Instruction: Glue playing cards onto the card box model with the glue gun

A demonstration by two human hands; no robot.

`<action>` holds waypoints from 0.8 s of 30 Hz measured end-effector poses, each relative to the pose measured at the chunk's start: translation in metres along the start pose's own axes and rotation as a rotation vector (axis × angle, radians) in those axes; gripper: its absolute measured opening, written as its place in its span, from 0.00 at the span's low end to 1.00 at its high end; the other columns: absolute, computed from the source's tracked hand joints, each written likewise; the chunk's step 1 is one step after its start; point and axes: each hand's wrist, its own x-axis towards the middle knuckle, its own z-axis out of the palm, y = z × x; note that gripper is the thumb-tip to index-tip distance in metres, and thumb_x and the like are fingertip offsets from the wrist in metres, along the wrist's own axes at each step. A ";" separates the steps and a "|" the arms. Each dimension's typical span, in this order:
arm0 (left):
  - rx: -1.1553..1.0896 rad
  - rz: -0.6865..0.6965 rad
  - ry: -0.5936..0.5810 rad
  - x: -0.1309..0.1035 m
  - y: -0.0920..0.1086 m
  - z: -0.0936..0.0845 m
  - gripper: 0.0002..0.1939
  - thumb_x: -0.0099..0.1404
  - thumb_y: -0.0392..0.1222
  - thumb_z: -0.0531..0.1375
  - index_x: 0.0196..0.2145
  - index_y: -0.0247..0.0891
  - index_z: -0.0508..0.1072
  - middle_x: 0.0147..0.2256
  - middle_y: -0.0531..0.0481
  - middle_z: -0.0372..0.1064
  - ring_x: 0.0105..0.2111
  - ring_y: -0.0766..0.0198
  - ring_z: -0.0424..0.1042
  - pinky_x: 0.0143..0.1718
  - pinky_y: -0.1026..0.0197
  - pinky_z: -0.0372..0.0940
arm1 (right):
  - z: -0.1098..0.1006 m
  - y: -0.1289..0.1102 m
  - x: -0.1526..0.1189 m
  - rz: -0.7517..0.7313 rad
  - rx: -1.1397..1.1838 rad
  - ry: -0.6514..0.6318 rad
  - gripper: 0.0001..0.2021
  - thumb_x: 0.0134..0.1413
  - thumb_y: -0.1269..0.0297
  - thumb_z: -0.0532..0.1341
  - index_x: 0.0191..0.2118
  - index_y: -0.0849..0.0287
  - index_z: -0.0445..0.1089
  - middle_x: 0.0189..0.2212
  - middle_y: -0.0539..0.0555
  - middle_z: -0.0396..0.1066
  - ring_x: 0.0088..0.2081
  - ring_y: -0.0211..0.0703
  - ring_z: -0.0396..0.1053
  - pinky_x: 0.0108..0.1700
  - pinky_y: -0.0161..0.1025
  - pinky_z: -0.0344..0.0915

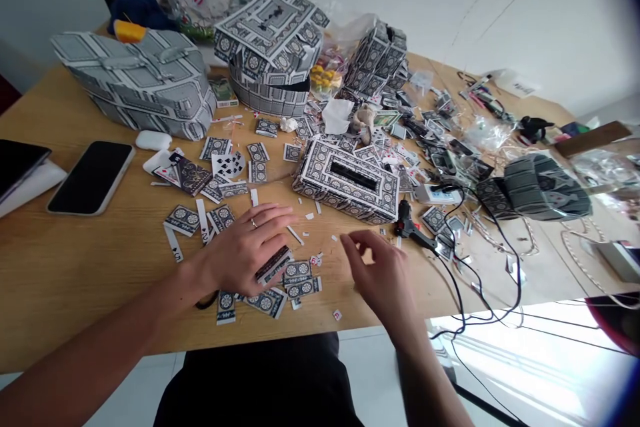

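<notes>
My left hand (253, 243), with a ring on one finger, is over the near part of the wooden table. Its fingers are stretched out, and a dark patterned card piece (274, 265) lies under the palm near the thumb. Folded patterned cards (302, 287) lie just right of that hand. To the right, my right hand (383, 273) hovers above the table with thumb and index finger curled toward each other; whether anything is between them is too small to tell. Beyond the hands sits a slotted box covered in cards (347, 180). A black glue gun (416, 230) lies right of the box.
A phone (91, 178) and white earbud case (153, 140) lie at the left. Card-covered baskets (145, 83) and a lidded card box (273, 47) stand behind. Black cables (463, 267) loop around a power strip (440, 195) at the right. Paper scraps litter the middle.
</notes>
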 end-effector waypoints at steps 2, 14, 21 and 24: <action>-0.012 -0.003 0.030 0.001 -0.001 -0.005 0.14 0.67 0.43 0.64 0.48 0.34 0.78 0.58 0.32 0.77 0.63 0.43 0.74 0.68 0.41 0.68 | 0.010 -0.031 0.023 -0.061 0.105 0.014 0.13 0.72 0.58 0.62 0.33 0.55 0.75 0.27 0.50 0.75 0.30 0.42 0.70 0.37 0.39 0.64; 0.055 -0.202 -0.008 0.000 -0.020 -0.010 0.16 0.70 0.45 0.64 0.51 0.35 0.71 0.48 0.36 0.77 0.48 0.44 0.78 0.53 0.43 0.75 | 0.099 -0.033 0.076 -0.053 0.715 -0.203 0.20 0.69 0.45 0.66 0.34 0.58 0.74 0.26 0.48 0.70 0.28 0.37 0.63 0.32 0.38 0.59; 0.090 -0.247 0.085 0.000 -0.027 -0.011 0.23 0.67 0.44 0.68 0.55 0.39 0.67 0.52 0.36 0.76 0.53 0.43 0.78 0.57 0.43 0.71 | 0.107 -0.044 0.063 0.045 1.236 -0.532 0.26 0.55 0.42 0.76 0.48 0.55 0.73 0.42 0.54 0.79 0.43 0.44 0.77 0.48 0.42 0.75; 0.108 -0.253 0.102 -0.002 -0.029 -0.008 0.23 0.66 0.43 0.69 0.55 0.39 0.67 0.53 0.34 0.75 0.53 0.42 0.77 0.56 0.41 0.71 | 0.112 -0.047 0.060 0.077 1.349 -0.612 0.34 0.44 0.50 0.83 0.52 0.53 0.70 0.45 0.54 0.80 0.48 0.47 0.78 0.55 0.46 0.76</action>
